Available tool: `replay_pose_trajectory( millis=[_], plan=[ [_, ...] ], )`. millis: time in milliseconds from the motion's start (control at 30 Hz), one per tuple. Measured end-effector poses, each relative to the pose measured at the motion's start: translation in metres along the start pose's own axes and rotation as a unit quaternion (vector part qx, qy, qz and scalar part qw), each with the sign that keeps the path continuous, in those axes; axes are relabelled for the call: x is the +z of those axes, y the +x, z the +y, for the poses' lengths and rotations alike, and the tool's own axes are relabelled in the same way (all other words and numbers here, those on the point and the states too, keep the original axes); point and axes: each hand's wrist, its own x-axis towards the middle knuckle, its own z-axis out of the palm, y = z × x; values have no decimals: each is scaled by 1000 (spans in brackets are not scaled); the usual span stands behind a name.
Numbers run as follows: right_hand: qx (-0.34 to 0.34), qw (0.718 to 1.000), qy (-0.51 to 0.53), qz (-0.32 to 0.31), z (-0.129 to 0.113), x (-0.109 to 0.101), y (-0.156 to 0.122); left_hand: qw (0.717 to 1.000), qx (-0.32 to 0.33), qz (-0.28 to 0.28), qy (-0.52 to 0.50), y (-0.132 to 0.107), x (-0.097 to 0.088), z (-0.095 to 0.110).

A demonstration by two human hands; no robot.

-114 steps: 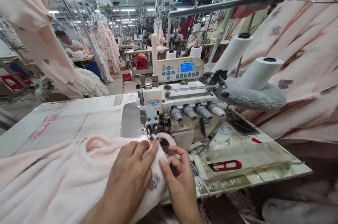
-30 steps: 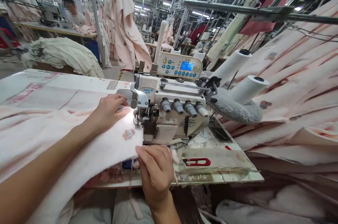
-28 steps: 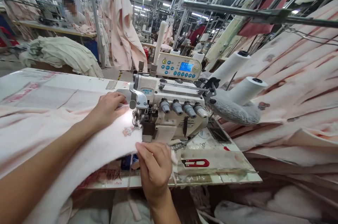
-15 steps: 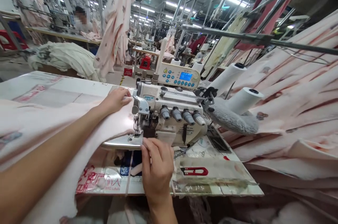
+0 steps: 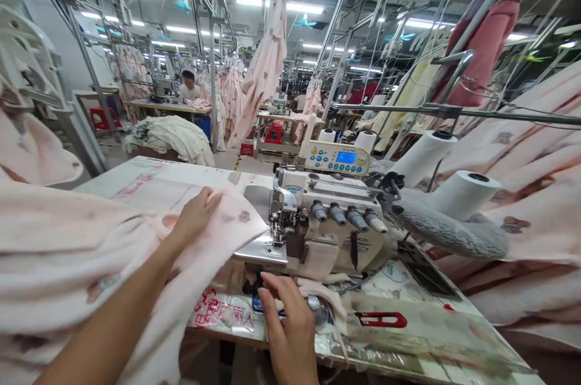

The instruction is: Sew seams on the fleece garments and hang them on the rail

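Observation:
My left hand [image 5: 196, 213] grips the pale pink fleece fabric [image 5: 236, 206] near its far edge, left of the overlock sewing machine [image 5: 324, 209]. A printed motif shows on the fabric, and its pointed corner lies beside the presser foot [image 5: 275, 238]. The rest of the cloth spreads left and drapes over the table's front. My right hand [image 5: 290, 327] is below the machine's metal plate [image 5: 261, 253], thumb and forefinger apart, holding nothing that I can see. A blue-edged item behind its fingers is partly hidden.
Red thread snips [image 5: 384, 319] lie on the table to the right. White thread cones [image 5: 467, 194] stand behind a grey fuzzy roll [image 5: 454, 233]. Pink cloth [image 5: 512, 203] hangs at the right. A metal rail [image 5: 454, 110] crosses above. Another person sits far back.
The fabric has come away from under the machine's needle area and moved left with my left hand. My right hand has dropped from the plate's edge, its fingers spreading. The view has shifted.

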Motion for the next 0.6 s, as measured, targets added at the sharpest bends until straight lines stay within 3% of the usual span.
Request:
replay_pose_trajectory(
  millis=[67,200,267,367,433,500,600],
  plan=[
    [111,989,96,-32,5,9,1,1000,7,-3,-16,-46,-5,-9],
    [293,904,304,-73,13,24,4,982,84,-96,-139,-119,2,9],
    [333,870,364,-4,16,26,4,966,117,-154,-170,-133,12,31],
    [360,839,385,137,21,21,5,955,184,-184,-142,-129,26,67],
    [358,844,363,166,24,12,5,954,216,-167,-123,-119,30,83],
    [356,857,337,160,29,2,1,960,204,-134,-139,-110,27,85],
    [243,946,139,161,48,-15,-16,970,145,-36,-191,-108,8,58]
  ],
)
